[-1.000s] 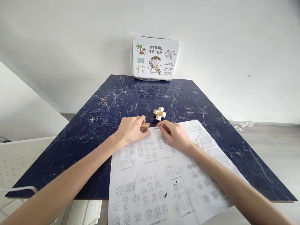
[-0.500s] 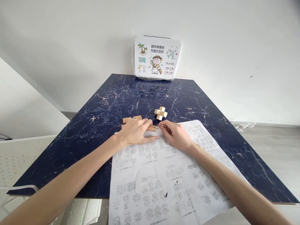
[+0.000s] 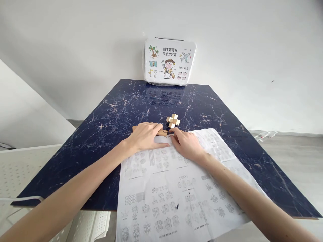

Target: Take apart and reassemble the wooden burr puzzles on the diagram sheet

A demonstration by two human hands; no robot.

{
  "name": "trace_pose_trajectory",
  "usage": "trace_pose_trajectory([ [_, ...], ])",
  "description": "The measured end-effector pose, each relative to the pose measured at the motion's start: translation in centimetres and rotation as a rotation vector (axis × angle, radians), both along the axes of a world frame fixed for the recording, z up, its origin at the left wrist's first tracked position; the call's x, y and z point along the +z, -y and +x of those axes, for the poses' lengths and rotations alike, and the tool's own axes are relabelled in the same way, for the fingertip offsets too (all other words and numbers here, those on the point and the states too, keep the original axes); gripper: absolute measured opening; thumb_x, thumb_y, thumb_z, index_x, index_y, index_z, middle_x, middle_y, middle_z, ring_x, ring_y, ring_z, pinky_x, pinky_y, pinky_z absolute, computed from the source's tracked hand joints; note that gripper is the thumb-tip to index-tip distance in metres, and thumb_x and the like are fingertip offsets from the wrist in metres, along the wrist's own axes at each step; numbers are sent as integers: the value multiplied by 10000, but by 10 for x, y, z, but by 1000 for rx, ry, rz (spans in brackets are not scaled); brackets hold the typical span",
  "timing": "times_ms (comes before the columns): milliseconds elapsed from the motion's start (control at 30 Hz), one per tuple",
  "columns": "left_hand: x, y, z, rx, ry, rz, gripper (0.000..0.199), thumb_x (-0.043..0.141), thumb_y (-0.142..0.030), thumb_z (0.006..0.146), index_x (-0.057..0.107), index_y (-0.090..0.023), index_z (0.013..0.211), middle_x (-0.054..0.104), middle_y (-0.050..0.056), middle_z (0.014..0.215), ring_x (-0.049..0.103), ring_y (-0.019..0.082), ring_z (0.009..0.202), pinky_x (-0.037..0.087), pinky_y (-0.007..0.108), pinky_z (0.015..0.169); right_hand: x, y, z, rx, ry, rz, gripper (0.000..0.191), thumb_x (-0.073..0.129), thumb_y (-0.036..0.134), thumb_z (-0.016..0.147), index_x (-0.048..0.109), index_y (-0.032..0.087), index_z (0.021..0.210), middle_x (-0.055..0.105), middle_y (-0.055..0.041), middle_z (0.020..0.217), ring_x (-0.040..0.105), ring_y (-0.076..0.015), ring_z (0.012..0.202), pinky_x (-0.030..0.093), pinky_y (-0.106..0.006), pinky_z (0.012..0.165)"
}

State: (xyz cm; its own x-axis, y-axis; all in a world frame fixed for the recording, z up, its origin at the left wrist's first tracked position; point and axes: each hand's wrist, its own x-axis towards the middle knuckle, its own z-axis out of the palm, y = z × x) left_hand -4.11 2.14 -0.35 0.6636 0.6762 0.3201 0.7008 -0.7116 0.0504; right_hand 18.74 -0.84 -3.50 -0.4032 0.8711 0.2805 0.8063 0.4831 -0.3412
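My left hand (image 3: 145,136) lies palm down over light-brown wooden strips (image 3: 162,132) at the far edge of a printed paper sheet (image 3: 161,178). Its fingers are bent over the strips and its thumb is stretched along the paper; the hand hides most of the wood. Close by on the right, my right hand (image 3: 188,143) has its fingers curled in near the strips' right end. Whatever might be between those fingertips is hidden. Just beyond both hands stands a small cross-shaped wooden block puzzle (image 3: 173,121), touched by neither hand as far as I can see.
The dark blue marbled table (image 3: 101,134) bears everything. At its far edge a white cartoon-printed case (image 3: 170,62) in clear wrap leans against the wall. A white cable (image 3: 22,199) runs over the left front edge, near perforated white furniture (image 3: 25,168).
My left hand has shifted slightly forward over the wooden strips, covering the pieces that showed behind it. My right hand's fingers have curled further and moved slightly left. The puzzle stays put.
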Motion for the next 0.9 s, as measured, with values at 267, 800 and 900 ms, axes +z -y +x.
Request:
trace_pose_trajectory([
  [267, 7, -2, -1, 72, 58, -59, 401, 614, -601, 946, 587, -201, 960, 751, 48, 895, 695, 215, 706, 391, 307, 567, -5, -13, -10, -97, 38, 51, 225, 424, 230, 1061, 545, 185, 1245, 800, -122, 1037, 717, -248, 718, 276, -330, 560],
  [800, 3, 1, -8, -41, 7, -220, 576, 548, -688, 970, 658, -170, 1198, 719, 101, 1098, 704, 238, 840, 502, 337, 676, 0, -29, -10, -132, -199, 7, 265, 456, 253, 1006, 446, 200, 1266, 684, -30, 771, 551, -190, 558, 290, -297, 534],
  [900, -1, 2, -10, -60, 16, -181, 564, 537, -669, 995, 665, -160, 1200, 700, 115, 1120, 691, 251, 914, 523, 355, 758, 1, -27, -5, -150, -417, -25, 287, 488, 301, 1006, 428, 211, 1271, 642, 4, 730, 524, -172, 536, 328, -301, 543],
])
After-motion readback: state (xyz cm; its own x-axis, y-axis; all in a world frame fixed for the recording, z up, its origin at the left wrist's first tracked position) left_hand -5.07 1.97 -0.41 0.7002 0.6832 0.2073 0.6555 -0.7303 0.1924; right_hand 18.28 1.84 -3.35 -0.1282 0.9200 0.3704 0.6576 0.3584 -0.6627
